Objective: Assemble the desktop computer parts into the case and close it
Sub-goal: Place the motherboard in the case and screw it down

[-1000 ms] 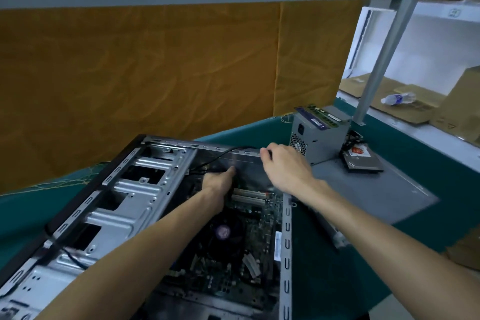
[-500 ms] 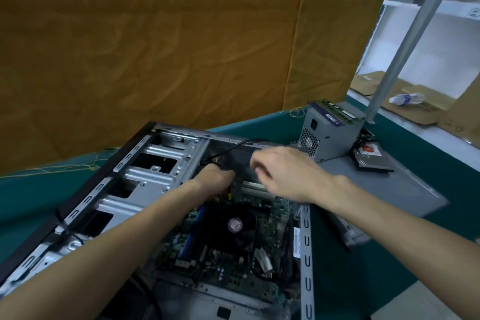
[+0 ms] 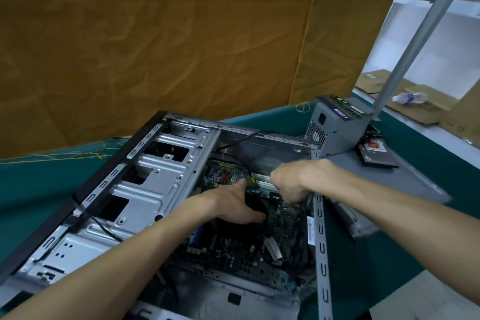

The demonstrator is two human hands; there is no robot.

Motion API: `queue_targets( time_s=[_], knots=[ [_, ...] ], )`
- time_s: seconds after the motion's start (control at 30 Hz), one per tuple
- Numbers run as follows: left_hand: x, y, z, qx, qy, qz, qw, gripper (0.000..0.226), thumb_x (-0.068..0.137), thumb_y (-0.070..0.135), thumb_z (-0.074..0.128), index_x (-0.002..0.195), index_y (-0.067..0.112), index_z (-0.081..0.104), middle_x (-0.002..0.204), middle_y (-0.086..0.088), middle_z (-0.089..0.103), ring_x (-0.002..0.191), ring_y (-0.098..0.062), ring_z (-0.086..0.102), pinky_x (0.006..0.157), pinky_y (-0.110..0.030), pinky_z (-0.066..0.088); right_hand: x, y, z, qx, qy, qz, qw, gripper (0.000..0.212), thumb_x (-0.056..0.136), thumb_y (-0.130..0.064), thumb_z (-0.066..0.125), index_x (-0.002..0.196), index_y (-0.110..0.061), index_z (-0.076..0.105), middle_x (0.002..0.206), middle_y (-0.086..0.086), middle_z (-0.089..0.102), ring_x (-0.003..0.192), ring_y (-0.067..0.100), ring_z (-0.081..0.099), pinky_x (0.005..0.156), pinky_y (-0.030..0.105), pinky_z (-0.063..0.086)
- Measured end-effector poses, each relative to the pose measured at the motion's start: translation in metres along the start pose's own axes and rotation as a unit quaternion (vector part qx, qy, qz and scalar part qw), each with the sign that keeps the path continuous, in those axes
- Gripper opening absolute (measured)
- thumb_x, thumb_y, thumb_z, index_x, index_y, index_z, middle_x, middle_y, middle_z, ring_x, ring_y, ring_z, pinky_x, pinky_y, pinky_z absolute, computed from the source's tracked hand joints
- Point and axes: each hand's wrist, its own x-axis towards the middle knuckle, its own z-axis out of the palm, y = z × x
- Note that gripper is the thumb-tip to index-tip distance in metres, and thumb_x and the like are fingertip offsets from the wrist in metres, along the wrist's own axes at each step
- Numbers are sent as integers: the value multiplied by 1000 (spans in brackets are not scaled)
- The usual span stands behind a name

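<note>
The open computer case [image 3: 155, 189] lies on its side on the teal table. Inside it sits the green motherboard [image 3: 283, 218] with a black cooler fan [image 3: 241, 231]. My left hand [image 3: 233, 205] rests on the fan, with the thumb stretched toward the far slots. Just right of it, my right hand [image 3: 293, 182] reaches down over the case's right rail, fingers curled toward the board. What those fingers hold is hidden. A black cable [image 3: 241, 139] runs along the far inner wall.
A grey power supply [image 3: 335, 132] stands on the flat grey side panel [image 3: 405, 184], with memory sticks [image 3: 342, 108] on top. A hard drive [image 3: 376, 154] lies beside it. A slanted metal post [image 3: 415, 41] rises at the right, and a plastic bottle [image 3: 407, 97] lies beyond it.
My left hand came back from the far slots onto the cooler fan. My right hand left the case's far rim and dipped into the case with its fingers curling. The view moved closer.
</note>
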Motion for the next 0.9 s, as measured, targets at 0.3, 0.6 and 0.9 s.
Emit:
queue_targets(
  time_s=[0.3, 0.6, 0.9],
  knots=[
    [-6, 12, 12, 20, 72, -14, 997, 90, 74, 75, 65, 146, 25, 42, 134, -4, 57, 121, -26, 58, 95, -34, 52, -10, 0, -2, -21, 29, 14, 999, 20, 89, 0, 53, 72, -11, 49, 73, 3, 51, 57, 17, 46, 48, 29, 39],
    [-8, -1, 9, 27, 91, -32, 995, 88, 74, 75, 66, 141, 21, 49, 136, -7, 59, 121, -27, 60, 96, -33, 53, -8, 16, -7, 190, 25, -50, 980, 24, 92, -6, 52, 79, -6, 72, 84, 7, 76, 63, 20, 56, 58, 33, 52],
    [-6, -3, 9, 5, 110, -33, 993, 71, 70, 73, 71, 112, 17, 60, 111, -4, 64, 100, -22, 65, 83, -31, 57, -4, 18, 0, 197, 161, -45, 966, 17, 99, -24, 57, 92, -18, 72, 84, -5, 70, 78, 18, 68, 73, 38, 58]
  ],
)
